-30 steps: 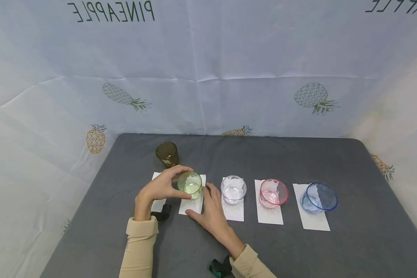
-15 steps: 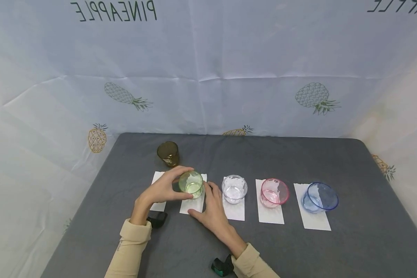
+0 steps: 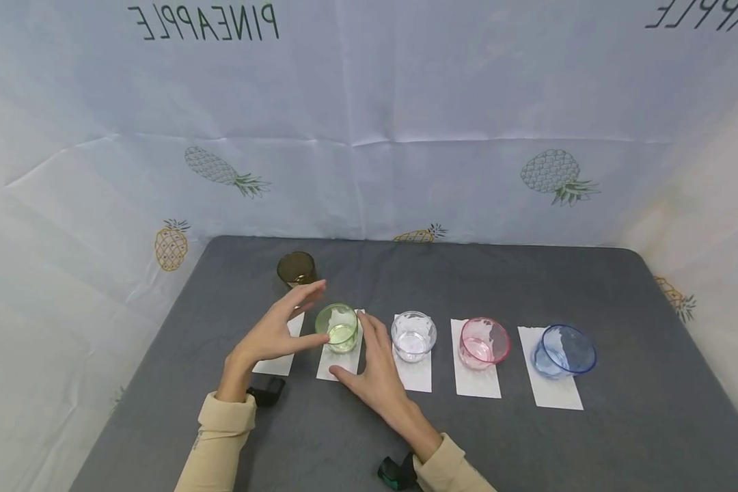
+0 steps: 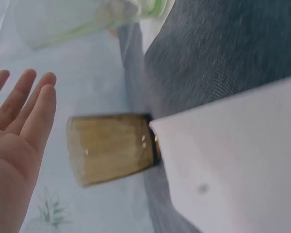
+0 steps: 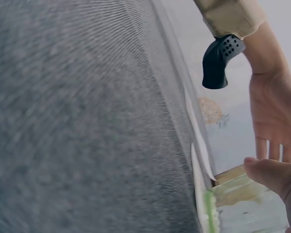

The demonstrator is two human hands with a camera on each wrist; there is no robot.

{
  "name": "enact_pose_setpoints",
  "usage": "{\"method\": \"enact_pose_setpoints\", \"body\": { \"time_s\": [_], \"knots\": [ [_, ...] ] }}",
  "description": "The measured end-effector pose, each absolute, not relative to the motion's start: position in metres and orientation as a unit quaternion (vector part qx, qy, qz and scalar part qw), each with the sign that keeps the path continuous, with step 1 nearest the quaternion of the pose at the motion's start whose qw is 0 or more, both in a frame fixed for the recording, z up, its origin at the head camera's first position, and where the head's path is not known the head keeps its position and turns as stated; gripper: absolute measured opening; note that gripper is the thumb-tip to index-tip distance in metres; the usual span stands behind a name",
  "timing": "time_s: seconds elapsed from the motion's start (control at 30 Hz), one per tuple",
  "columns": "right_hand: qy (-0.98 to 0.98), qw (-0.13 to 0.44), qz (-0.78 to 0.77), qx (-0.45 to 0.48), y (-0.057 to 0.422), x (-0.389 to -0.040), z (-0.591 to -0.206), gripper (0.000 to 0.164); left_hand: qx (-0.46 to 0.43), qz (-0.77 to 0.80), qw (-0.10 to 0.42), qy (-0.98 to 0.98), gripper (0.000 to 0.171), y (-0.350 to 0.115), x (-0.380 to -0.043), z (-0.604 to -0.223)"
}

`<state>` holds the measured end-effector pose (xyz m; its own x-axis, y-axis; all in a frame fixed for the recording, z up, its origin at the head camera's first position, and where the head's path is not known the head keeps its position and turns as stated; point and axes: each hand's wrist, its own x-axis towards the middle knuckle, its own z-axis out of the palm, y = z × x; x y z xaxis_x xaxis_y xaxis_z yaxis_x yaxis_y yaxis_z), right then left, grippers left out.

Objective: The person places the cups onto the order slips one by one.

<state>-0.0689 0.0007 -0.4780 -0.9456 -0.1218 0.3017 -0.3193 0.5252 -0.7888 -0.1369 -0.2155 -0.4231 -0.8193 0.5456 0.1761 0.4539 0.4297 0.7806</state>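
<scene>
A green-tinted drinking glass (image 3: 338, 335) stands upright on a white paper strip (image 3: 338, 367) between my hands. My left hand (image 3: 277, 335) is just left of it, fingers and thumb spread, holding nothing; its thumb tip overlaps the rim in the head view. My right hand (image 3: 378, 376) is at the glass's right side, fingers extended with the tips close to its wall and the thumb apart in front. Beyond the left hand stands a brown glass (image 3: 296, 265), seen from the side in the left wrist view. Another paper strip (image 3: 277, 364) lies slanted beneath the left hand.
To the right, a clear glass (image 3: 413, 335), a pink-rimmed glass (image 3: 484, 340) and a blue glass (image 3: 562, 352) stand in a row, each on its own paper strip. The dark grey table (image 3: 516, 287) meets a pineapple-print cloth (image 3: 443, 191) behind and at the sides.
My left hand has let go of the green glass and drawn left, its fingers spreading. The leftmost paper strip now lies more slanted. The right hand has barely moved.
</scene>
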Motion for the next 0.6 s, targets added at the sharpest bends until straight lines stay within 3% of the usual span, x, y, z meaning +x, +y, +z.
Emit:
{"method": "enact_pose_setpoints", "body": {
  "time_s": [0.2,0.4,0.6],
  "knots": [
    [-0.856,0.129,0.479,0.148,0.003,-0.064,-0.466,0.096,0.295,0.438,-0.001,0.849,0.083,-0.227,-0.138,-0.420],
    [-0.844,0.161,0.480,0.176,0.003,-0.063,-0.460,0.087,0.282,0.437,-0.014,0.854,0.082,-0.236,-0.140,-0.418],
    [-0.820,0.149,0.521,0.181,0.002,-0.061,-0.452,0.083,0.270,0.446,-0.027,0.853,0.079,-0.247,-0.146,-0.412]
  ]
}}
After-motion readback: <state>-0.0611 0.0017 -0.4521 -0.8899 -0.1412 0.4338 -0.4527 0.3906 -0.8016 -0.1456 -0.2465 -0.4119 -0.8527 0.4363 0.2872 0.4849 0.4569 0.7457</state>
